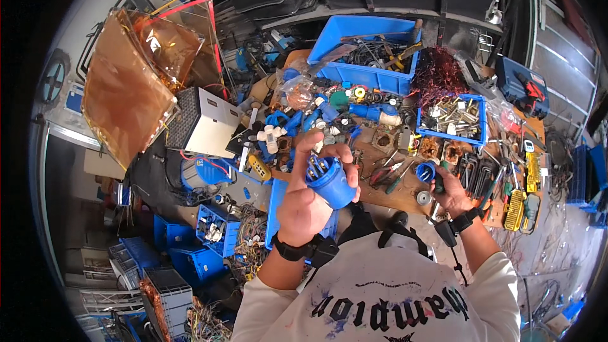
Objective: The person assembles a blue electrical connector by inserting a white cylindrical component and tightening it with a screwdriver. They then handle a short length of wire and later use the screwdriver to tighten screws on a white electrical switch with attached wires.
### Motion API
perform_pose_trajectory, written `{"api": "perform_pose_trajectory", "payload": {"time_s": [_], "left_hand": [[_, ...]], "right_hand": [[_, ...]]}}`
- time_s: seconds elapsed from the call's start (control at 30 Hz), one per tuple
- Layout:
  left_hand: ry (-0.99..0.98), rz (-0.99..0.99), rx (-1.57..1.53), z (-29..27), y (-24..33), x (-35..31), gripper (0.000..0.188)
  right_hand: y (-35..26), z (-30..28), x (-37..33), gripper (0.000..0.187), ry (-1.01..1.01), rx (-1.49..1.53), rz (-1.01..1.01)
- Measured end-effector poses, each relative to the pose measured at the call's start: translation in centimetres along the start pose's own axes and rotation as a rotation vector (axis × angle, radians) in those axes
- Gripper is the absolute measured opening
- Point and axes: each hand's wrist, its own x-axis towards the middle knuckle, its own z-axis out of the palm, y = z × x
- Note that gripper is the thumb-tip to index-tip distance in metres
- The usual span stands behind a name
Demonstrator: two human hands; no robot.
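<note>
My left hand is raised over the near side of the bench, its fingers wrapped round a blue industrial plug. The plug's round end, with several metal pins, is tilted up and to the left. To the right, my right hand grips a screwdriver by its green and black handle; its shaft is hard to make out. Just left of that handle is a small blue round part with a dark inside. Below it sits a small metal ring-like piece.
Wooden workbench carries pliers, hex keys and blue and white connectors. Behind stand a large blue bin of tools and a smaller blue crate of metal parts. Copper-coloured sheets rise at left.
</note>
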Motion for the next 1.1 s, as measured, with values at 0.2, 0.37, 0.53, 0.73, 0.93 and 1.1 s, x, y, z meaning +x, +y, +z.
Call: {"api": "perform_pose_trajectory", "payload": {"time_s": [0.2,0.37,0.53,0.73,0.93,1.1], "left_hand": [[0.124,-0.102,-0.207,0.0,1.1,-0.6,0.057],[0.156,-0.167,-0.46,-0.6,1.5,-0.7,0.044],[0.205,-0.188,-0.548,-1.1,1.5,-1.2,0.043],[0.318,-0.157,-0.566,-0.3,1.5,-1.1,0.046],[0.35,-0.137,-0.555,0.1,1.5,-0.1,0.048],[0.315,-0.154,-0.6,-0.2,0.8,1.4,0.051]], "right_hand": [[0.0,-0.6,2.9,0.012,0.057,-0.011,0.014],[-0.2,-2.0,5.0,0.009,0.038,0.004,0.03],[-0.5,-0.3,4.7,0.019,0.118,-0.024,0.023],[-0.4,-0.8,5.9,0.008,0.133,0.081,0.039],[-0.6,-1.5,6.8,0.014,0.2,0.097,0.017],[-1.1,-3.4,7.8,0.014,0.06,0.037,-0.014]]}}
